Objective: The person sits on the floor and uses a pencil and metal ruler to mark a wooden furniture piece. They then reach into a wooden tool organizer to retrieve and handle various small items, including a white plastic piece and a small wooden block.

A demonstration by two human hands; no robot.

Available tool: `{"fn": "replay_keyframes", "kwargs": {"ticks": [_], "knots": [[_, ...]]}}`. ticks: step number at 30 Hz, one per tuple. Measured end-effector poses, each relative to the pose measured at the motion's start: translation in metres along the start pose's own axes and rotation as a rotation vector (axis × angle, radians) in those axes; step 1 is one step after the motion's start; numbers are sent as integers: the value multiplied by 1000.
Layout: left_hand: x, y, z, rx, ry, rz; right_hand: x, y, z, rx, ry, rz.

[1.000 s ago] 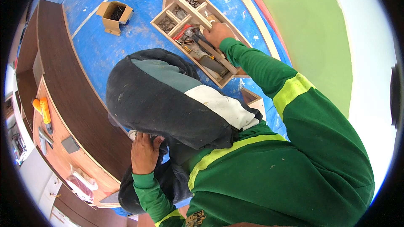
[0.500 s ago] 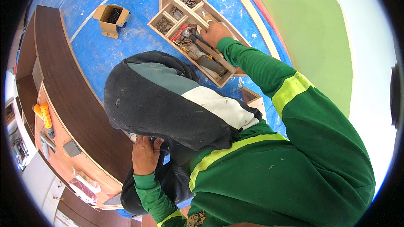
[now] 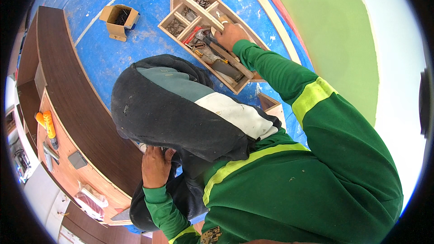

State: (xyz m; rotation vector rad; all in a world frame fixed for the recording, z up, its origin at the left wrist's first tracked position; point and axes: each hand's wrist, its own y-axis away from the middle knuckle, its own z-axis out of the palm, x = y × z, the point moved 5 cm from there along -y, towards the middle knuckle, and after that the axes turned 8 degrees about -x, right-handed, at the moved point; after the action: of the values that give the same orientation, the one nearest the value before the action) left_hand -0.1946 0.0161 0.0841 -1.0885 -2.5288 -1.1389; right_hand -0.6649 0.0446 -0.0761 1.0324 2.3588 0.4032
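My right hand (image 3: 231,36) is closed over the lengthwise handle bar of an open wooden toolbox (image 3: 165,21) on the blue floor covering. Below that hand a hammer (image 3: 221,49) lies slantwise among other tools. Small compartments at the box's far end hold nails or screws (image 3: 175,28). My left hand (image 3: 156,168) is low at the left, fingers curled beside dark cloth. A bit of something white shows at its fingertips, but what they hold is hidden. Dark cloth with teal and white panels (image 3: 181,108) fills the middle, between my hands.
An open cardboard box (image 3: 118,34) of dark screws stands left of the toolbox. At far left is a brown wooden cabinet (image 3: 86,95) whose pale board carries a yellow-orange power tool (image 3: 49,124) and a grey pad (image 3: 77,159). A green wall (image 3: 339,31) rises at right.
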Motion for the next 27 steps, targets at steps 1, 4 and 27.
{"fn": "replay_keyframes", "kwargs": {"ticks": [1,4,27], "knots": [[-1,0,1,0,0,-1,0,0,0,2,-1,-1],[-1,0,1,-1,1,-5,-1,0,0,6,0,0],[0,0,-1,-16,3,3,1,-2,1,-18,10,2]]}}
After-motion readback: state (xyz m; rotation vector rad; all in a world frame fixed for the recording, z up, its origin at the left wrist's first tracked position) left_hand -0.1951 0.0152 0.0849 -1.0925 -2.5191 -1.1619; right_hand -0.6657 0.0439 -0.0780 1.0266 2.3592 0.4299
